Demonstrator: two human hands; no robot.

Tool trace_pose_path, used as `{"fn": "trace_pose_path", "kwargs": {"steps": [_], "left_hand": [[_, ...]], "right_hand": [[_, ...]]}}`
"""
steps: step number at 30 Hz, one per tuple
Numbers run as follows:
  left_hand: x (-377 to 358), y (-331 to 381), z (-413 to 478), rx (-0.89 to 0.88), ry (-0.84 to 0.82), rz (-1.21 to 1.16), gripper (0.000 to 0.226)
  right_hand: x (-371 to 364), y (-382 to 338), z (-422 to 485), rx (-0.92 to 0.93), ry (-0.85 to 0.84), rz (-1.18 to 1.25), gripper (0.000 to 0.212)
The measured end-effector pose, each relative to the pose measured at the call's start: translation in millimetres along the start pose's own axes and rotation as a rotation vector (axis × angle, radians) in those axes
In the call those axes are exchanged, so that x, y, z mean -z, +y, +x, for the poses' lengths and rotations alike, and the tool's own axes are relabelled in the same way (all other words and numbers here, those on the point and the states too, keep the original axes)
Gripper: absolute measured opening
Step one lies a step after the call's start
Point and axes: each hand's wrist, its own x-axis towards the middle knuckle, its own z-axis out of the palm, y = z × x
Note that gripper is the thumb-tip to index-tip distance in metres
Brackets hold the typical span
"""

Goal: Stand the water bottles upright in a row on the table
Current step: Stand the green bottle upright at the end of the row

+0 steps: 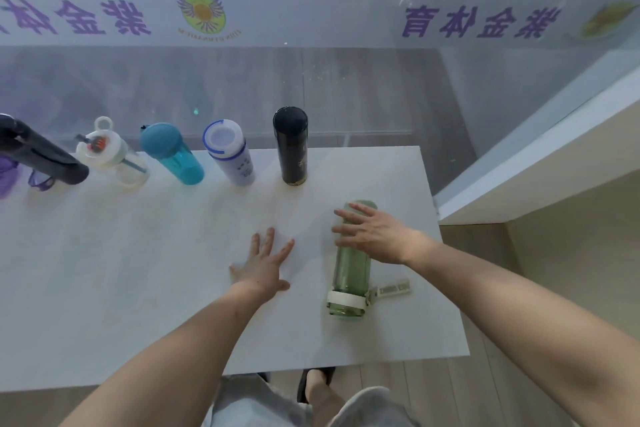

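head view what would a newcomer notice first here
The green bottle lies on its side near the right edge of the table, with the right hand spread open over it. Behind it, the black flask ends a row of five upright bottles along the far edge.

Five bottles stand along the far edge of the table point(104, 270), from the dark grey bottle point(41, 154) at the left to the black flask point(292, 146), with small gaps between them. Right of the flask the far edge is open to the corner. The green bottle point(349, 274) lies on its side across the near right; the near left lies open.
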Motion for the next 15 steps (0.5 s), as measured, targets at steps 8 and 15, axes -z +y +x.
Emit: {"fn": "trace_pose_path", "kwargs": {"steps": [8, 15], "left_hand": [[4.5, -19.4, 19.5, -0.073, -0.056, -0.059, 0.095], [1.8, -18.7, 20.2, -0.079, -0.071, -0.048, 0.095]], "right_hand": [[-11.0, 0.6, -28.6, -0.367, 0.065, 0.253, 0.071], [0.0, -7.3, -32.2, -0.861, 0.304, 0.621, 0.076]]}}
